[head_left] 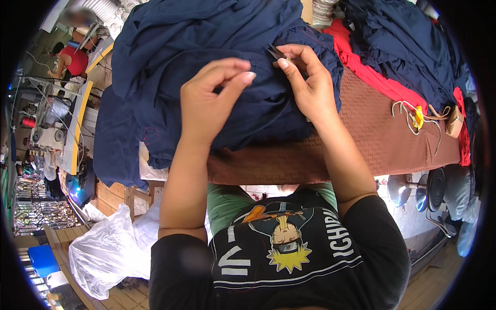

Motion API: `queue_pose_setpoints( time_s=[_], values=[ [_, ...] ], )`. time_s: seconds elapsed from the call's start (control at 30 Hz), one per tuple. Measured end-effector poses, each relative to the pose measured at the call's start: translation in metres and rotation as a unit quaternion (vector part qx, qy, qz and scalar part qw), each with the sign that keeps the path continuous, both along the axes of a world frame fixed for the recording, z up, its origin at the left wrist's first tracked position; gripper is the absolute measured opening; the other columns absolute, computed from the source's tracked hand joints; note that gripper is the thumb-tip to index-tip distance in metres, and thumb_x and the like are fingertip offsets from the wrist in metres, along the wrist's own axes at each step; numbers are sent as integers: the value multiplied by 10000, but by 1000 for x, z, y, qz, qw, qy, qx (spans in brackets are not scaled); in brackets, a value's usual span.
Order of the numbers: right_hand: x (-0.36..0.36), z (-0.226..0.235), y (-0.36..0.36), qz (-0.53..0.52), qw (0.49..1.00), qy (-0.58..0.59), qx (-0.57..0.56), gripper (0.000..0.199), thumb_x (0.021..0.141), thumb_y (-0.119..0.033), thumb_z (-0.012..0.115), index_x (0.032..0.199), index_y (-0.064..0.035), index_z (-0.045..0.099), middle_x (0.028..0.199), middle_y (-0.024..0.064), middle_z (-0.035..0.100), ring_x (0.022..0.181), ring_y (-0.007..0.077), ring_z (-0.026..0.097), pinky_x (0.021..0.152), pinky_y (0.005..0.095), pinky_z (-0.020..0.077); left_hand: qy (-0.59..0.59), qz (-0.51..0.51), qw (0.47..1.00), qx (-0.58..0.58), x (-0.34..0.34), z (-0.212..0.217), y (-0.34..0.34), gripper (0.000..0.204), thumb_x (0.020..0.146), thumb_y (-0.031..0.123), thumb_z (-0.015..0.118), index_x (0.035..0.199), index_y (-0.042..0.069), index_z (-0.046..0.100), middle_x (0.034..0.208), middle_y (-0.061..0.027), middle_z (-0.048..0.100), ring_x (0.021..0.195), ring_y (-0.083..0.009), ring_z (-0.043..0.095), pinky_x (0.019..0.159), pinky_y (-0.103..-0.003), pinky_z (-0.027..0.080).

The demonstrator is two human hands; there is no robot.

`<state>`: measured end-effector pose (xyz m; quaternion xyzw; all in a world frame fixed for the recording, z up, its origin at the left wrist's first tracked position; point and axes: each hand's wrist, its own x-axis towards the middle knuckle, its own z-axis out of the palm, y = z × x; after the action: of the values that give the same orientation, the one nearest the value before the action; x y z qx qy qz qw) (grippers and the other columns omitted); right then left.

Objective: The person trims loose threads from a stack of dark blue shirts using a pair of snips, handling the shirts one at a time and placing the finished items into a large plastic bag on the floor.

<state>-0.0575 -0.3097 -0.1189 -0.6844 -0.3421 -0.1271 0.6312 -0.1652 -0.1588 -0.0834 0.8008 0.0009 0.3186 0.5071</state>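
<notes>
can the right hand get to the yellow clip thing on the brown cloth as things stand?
Probably, once freed: the right hand holds small snips at the navy fabric, and only bare brown cloth lies between it and the yellow piece.

Navy cloth [206, 46] lies over a brown zigzag-textured bench [372, 134]; red fabric [372, 77] beside it; yellow tag [418, 118]; white bag [111, 248].
</notes>
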Motion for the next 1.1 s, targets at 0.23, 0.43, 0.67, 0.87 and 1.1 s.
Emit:
queue_pose_setpoints(
  time_s=[0.23, 0.43, 0.67, 0.87, 1.1],
  values=[
    [0, -2, -6, 6, 999, 9, 36, 210, 916, -141, 653, 1090, -28, 620, 970, 98, 680, 870, 164, 660, 790, 278, 507, -41, 197, 910, 362, 22, -26, -3, 191, 746, 130, 777, 929, 106, 729, 1064, -2, 636, 895, -200, 634, 785, -315, 510],
    [-6, 16, -29, -47, 999, 15, -14, 223, 909, -152, 667, 1089, -31, 621, 962, 92, 678, 889, 142, 648, 789, 270, 502, -22, 196, 923, 331, 19, -23, -2, 85, 795, 87, 715, 879, 92, 718, 1112, -17, 659, 940, -203, 641, 816, -308, 494],
    [-8, 30, -40, -17, 997, 10, 73, 222, 908, -92, 661, 1108, -11, 607, 951, 50, 637, 854, 97, 625, 791, 233, 494, -27, -521, 850, -80, -72, 54, 43, 557, 970, 445, 493, 532, 128, 625, 572, -15, 635, 755, -284, 665, 680, -376, 381],
    [-14, 32, -4, -58, 970, -217, -96, 562, 674, -300, 861, 1139, -82, 635, 999, 101, 622, 880, 232, 630, 775, 316, 525, -40, -598, 795, 96, -111, 63, 35, 693, 943, 649, 329, 1000, 46, 665, 1127, -222, 598, 1127, -464, 520, 941, -536, 385],
    [-17, 38, -27, 299, 939, 124, -113, 204, 845, -147, 738, 1000, -34, 665, 787, -55, 619, 774, 36, 560, 688, 220, 446, -28, -636, 714, 292, -142, 52, -78, 684, 917, 643, 386, 1087, 34, 645, 1233, -184, 563, 1207, -455, 469, 984, -541, 366]
  ],
)
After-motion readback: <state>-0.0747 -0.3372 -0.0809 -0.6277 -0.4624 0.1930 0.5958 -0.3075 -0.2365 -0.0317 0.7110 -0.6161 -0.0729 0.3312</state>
